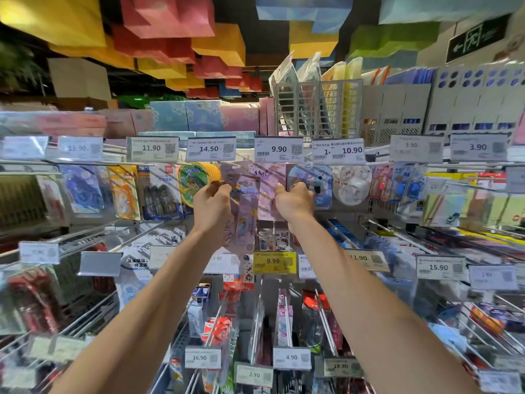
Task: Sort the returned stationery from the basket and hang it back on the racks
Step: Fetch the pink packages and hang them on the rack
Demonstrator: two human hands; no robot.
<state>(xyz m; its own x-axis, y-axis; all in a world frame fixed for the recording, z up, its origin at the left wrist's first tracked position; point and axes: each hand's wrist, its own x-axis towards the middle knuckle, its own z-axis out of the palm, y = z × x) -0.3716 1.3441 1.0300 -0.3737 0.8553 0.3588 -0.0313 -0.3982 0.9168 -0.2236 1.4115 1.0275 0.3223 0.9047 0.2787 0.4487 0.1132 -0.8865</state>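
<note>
Two pinches: left hand (211,206) fingers (224,186) at pink pack (248,196) top, right hand (294,204) on hanging pack (270,182).

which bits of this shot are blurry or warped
Head view: the centre is sharp, with the 9.90 price tag, left hand and right hand crisp; the edges smear, and the far-left price tag is unreadable; the wide-angle lens bows the rack rails.

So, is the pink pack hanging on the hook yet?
Apparently not: the left hand holds the pink pack tilted, below the price tags.
</note>
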